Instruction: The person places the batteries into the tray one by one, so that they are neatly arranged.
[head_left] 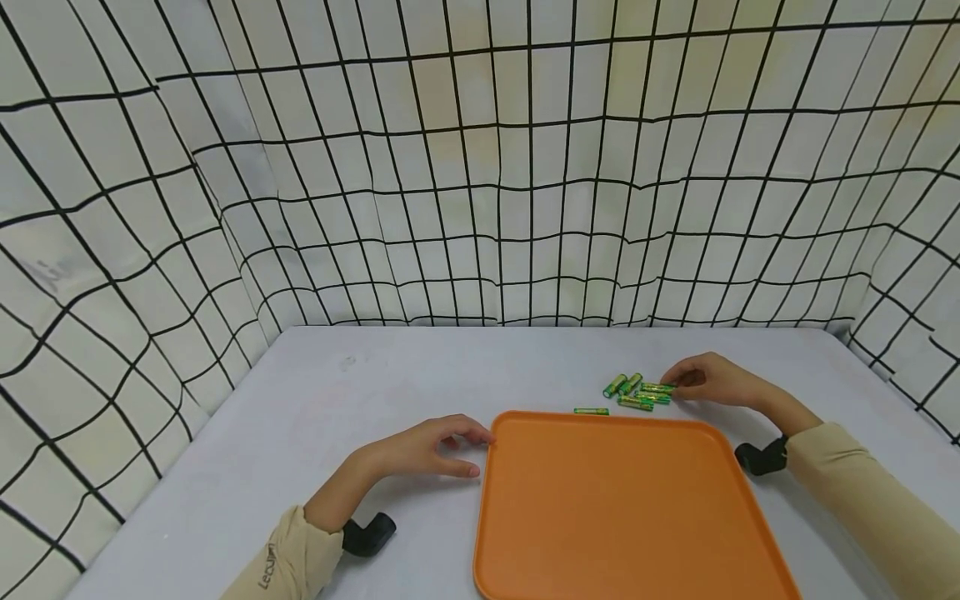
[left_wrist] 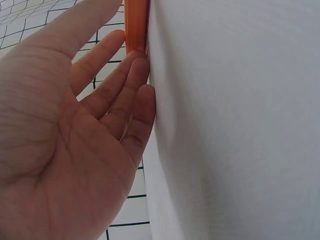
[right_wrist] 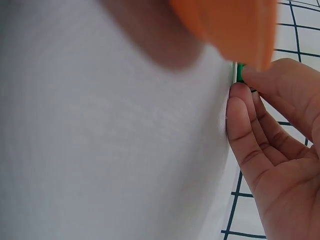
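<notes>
An orange tray lies on the white table in the head view. My left hand is at its far left corner, fingers relaxed and fingertips at the rim. In the left wrist view, those fingers lie along the table beside the tray's orange edge. Beyond the tray is a loose group of green batteries. At the right end of this group my right hand pinches a battery between thumb and fingertips. The right wrist view shows only a small green part of it, mostly hidden by the thumb.
One battery lies apart from the others, right by the tray's far rim. White walls with a black grid net enclose the table at the back and sides. Black wrist devices sit under both sleeves.
</notes>
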